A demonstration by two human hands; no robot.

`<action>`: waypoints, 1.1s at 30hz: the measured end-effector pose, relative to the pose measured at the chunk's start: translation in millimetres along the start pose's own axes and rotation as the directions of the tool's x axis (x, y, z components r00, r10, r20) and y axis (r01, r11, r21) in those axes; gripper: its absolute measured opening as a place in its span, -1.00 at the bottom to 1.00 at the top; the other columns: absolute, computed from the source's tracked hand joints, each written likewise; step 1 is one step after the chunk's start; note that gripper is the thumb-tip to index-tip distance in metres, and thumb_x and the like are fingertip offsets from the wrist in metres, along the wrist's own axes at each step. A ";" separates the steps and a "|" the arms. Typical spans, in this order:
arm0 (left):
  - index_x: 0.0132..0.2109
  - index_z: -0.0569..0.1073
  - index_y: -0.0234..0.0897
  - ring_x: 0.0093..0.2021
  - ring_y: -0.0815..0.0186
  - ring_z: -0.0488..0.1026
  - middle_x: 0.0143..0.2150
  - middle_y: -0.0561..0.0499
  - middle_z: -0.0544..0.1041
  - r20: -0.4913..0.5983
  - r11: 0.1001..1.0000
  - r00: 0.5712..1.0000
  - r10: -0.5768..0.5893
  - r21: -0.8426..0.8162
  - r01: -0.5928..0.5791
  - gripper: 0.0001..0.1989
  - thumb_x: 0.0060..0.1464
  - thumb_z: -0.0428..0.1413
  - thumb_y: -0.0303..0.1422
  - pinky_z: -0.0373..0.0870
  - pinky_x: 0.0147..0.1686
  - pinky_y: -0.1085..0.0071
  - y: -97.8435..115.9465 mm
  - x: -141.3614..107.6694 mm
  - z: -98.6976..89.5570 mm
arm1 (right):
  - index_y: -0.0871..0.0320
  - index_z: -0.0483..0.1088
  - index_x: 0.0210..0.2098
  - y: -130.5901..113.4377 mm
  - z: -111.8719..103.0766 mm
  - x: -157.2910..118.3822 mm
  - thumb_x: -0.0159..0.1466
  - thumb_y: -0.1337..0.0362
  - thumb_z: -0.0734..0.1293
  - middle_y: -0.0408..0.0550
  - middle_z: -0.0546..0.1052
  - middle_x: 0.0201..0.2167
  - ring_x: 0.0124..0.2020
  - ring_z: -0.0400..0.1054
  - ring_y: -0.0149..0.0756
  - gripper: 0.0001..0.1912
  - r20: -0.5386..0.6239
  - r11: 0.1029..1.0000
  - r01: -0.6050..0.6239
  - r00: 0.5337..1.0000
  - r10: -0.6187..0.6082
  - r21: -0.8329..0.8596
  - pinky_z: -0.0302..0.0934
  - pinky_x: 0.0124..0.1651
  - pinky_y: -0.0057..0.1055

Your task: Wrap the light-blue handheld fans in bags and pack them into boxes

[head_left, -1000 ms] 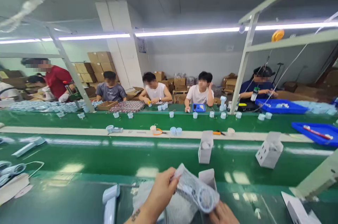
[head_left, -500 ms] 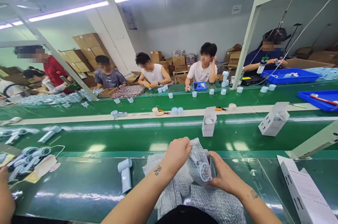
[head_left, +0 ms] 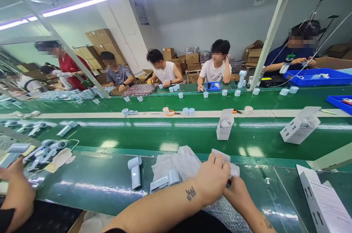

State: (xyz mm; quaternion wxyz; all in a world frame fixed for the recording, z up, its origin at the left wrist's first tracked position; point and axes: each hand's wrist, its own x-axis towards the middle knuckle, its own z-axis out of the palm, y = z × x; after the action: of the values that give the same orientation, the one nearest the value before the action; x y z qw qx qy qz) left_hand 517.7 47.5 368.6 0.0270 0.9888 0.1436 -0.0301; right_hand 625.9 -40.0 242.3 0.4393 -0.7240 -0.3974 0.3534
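Observation:
My left hand (head_left: 214, 174) is closed over the top of a small white box (head_left: 221, 155), its fingers bent at the flaps. Against the near right side of that box, my right hand (head_left: 238, 192) grips it. Most of the box and whatever is in it are hidden behind my hands. Below them lies silvery bubble wrap (head_left: 228, 214). Thin white plastic bags (head_left: 178, 159) are left of my hands. A light-blue, hair-dryer-shaped device (head_left: 134, 172) rests on the bench, and a second such device (head_left: 165, 181) lies beside my left forearm.
An open white carton (head_left: 224, 128) and another open carton (head_left: 298, 128) stand on the green belt (head_left: 154, 132). A long white carton (head_left: 321, 200) lies at right. A co-worker's hand (head_left: 13, 170) is at left near piled light-blue devices (head_left: 45, 154). Several people sit across.
My left hand has moved right and down onto the box; the bubble-wrapped device it held is hidden. The second light-blue device now shows beside my forearm. The view has shifted slightly.

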 end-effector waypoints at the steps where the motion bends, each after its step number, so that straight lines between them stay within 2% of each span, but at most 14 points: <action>1: 0.00 0.37 -0.39 0.00 0.07 0.45 -0.01 -0.23 0.50 0.080 0.994 0.996 -0.034 -0.103 0.042 -0.73 0.17 0.00 -0.40 0.45 -0.06 0.21 -2.0 1.4 -1.6 | 0.18 0.02 0.16 2.9 -1.8 -2.1 0.03 0.04 0.37 0.28 0.39 0.13 0.14 0.33 0.11 -0.20 -0.024 0.997 -0.062 0.998 0.063 0.036 0.31 0.12 -0.01; 3: 0.06 0.32 -0.36 -0.08 0.15 0.49 -0.03 -0.16 0.51 0.205 0.969 0.977 -0.051 -0.228 0.098 -0.64 0.10 0.08 -0.40 0.48 -0.12 0.28 -6.9 0.6 -1.5 | 0.18 -0.05 0.19 5.8 -4.4 -7.3 -0.01 0.02 0.41 0.25 0.42 0.10 0.05 0.39 0.07 -0.10 -0.039 0.992 -0.083 0.995 0.087 0.094 0.37 0.03 -0.03; 5: 0.11 0.26 -0.43 -0.14 0.14 0.50 -0.04 -0.18 0.50 0.246 0.979 0.969 -0.003 -0.197 0.053 -0.52 0.02 0.13 -0.46 0.49 -0.21 0.28 -8.9 -4.2 5.4 | 0.11 0.01 0.18 4.4 -5.0 -12.3 0.03 0.08 0.39 0.15 0.45 0.08 0.02 0.42 0.00 -0.19 -0.014 0.995 0.007 1.000 -0.006 0.104 0.37 0.04 -0.07; 7: 0.07 0.29 -0.47 -0.11 0.10 0.47 -0.05 -0.20 0.49 0.185 0.991 0.978 0.095 -0.112 -0.075 -0.59 0.05 0.09 -0.47 0.48 -0.20 0.23 -8.3 -11.4 17.7 | 0.07 0.05 0.17 1.2 -4.5 -15.8 0.05 0.12 0.39 0.08 0.47 0.07 0.00 0.43 -0.07 -0.25 0.019 0.993 0.037 0.999 -0.040 0.115 0.36 0.07 -0.11; 10: -0.03 0.37 -0.41 0.07 -0.02 0.35 -0.01 -0.18 0.49 0.035 0.978 0.977 0.208 -0.002 -0.208 -0.70 0.22 -0.01 -0.26 0.39 -0.01 0.02 -10.2 -21.2 38.8 | 0.09 -0.02 0.19 -0.7 -3.4 -18.1 0.07 0.10 0.39 0.12 0.40 0.14 0.08 0.38 -0.09 -0.20 0.019 0.979 -0.049 0.999 0.046 0.196 0.36 0.11 -0.14; 14: 0.01 0.36 -0.32 0.15 -0.12 0.29 0.08 -0.16 0.47 0.042 0.987 0.989 0.141 0.069 -0.144 -0.66 0.16 0.08 -0.21 0.30 0.06 -0.20 -24.0 -20.9 53.3 | 0.09 -0.03 0.18 1.5 -2.7 -17.1 0.07 0.07 0.39 0.18 0.32 0.20 0.13 0.33 -0.07 -0.21 0.076 0.972 -0.100 0.993 0.086 0.212 0.34 0.14 -0.12; 18: 0.00 0.33 -0.26 -0.10 0.01 0.48 0.04 -0.11 0.51 0.110 0.996 0.991 0.082 0.034 -0.086 -0.59 0.02 0.21 -0.26 0.49 -0.20 0.03 -41.6 -14.8 37.5 | 0.16 -0.03 0.16 -4.9 -10.6 -6.1 -0.03 0.04 0.42 0.30 0.27 0.22 0.18 0.28 0.06 -0.12 0.075 0.971 -0.133 0.990 0.120 0.197 0.36 0.09 -0.07; 21: -0.09 0.37 -0.25 -0.21 0.17 0.53 -0.06 -0.04 0.57 -0.039 0.994 0.995 0.089 -0.066 -0.091 -0.77 0.15 0.10 -0.24 0.50 -0.27 0.23 -59.2 -21.9 15.4 | 0.11 -0.02 0.16 -23.9 -23.8 16.4 -0.02 0.07 0.43 0.25 0.30 0.21 0.17 0.29 0.00 -0.14 0.122 0.981 -0.072 0.991 0.051 0.180 0.32 0.13 -0.07; 23: -0.15 0.41 -0.23 -0.15 0.24 0.53 -0.08 -0.03 0.59 -0.268 0.974 0.961 -0.070 -0.226 0.008 -0.81 0.24 0.00 -0.23 0.48 -0.17 0.31 -78.2 -35.6 4.9 | 0.05 -0.02 0.18 -43.9 -28.8 43.5 0.00 0.11 0.43 0.18 0.30 0.22 0.18 0.27 -0.04 -0.15 0.172 0.989 -0.011 0.985 -0.015 0.150 0.30 0.15 -0.06; 26: -0.19 0.45 -0.21 -0.06 0.29 0.53 -0.09 -0.05 0.61 -0.443 0.814 0.752 -0.488 -0.543 0.209 -0.75 0.26 -0.05 -0.19 0.43 -0.03 0.39 -121.7 -73.1 6.1 | 0.03 -0.02 0.21 -76.8 -16.2 104.0 -0.01 0.14 0.44 0.16 0.26 0.26 0.24 0.20 -0.01 -0.12 0.202 0.984 0.066 0.974 -0.100 0.167 0.22 0.22 0.00; 28: -0.22 0.45 -0.19 -0.14 0.32 0.53 -0.18 -0.01 0.61 -0.286 0.582 0.558 -0.779 -0.663 0.471 -0.69 0.25 -0.09 -0.14 0.43 -0.09 0.44 -156.9 -110.2 20.6 | 0.05 0.01 0.20 -93.4 9.8 151.9 -0.03 0.16 0.44 0.16 0.25 0.27 0.25 0.19 -0.01 -0.13 0.201 0.967 0.125 0.965 -0.171 0.223 0.12 0.30 0.03; 30: -0.18 0.43 -0.20 -0.16 0.29 0.52 -0.19 0.00 0.59 -0.052 0.247 0.275 -0.960 -0.617 0.747 -0.66 0.24 -0.16 -0.13 0.43 -0.12 0.43 -188.5 -152.8 45.2 | 0.08 0.03 0.19 -101.8 46.9 197.3 -0.06 0.16 0.44 0.17 0.25 0.27 0.25 0.19 -0.01 -0.13 0.210 0.948 0.169 0.951 -0.229 0.269 0.04 0.35 0.01; 31: -0.15 0.41 -0.24 -0.11 0.24 0.52 -0.13 -0.06 0.58 0.018 0.113 0.150 -0.989 -0.567 0.816 -0.66 0.23 -0.17 -0.16 0.42 -0.07 0.38 -200.5 -173.5 60.4 | 0.09 0.04 0.18 -102.8 67.6 217.0 -0.08 0.16 0.43 0.18 0.25 0.27 0.26 0.18 -0.01 -0.13 0.216 0.942 0.179 0.945 -0.244 0.283 0.01 0.36 -0.01; 33: -0.14 0.41 -0.35 0.01 0.05 0.50 -0.06 -0.26 0.56 0.130 -0.077 -0.018 -0.991 -0.468 0.880 -0.68 0.11 -0.03 -0.19 0.39 0.00 0.23 -213.8 -208.1 93.7 | 0.12 0.05 0.16 -100.3 107.2 248.1 -0.11 0.17 0.42 0.19 0.28 0.25 0.25 0.19 -0.01 -0.12 0.232 0.939 0.175 0.940 -0.248 0.297 -0.01 0.37 -0.03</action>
State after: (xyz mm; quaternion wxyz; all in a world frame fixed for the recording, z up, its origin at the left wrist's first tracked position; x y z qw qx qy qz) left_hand 252.7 187.5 279.6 0.1912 0.5567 0.7996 0.1192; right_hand 614.8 247.8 254.9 0.5129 -0.5553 -0.4766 0.4488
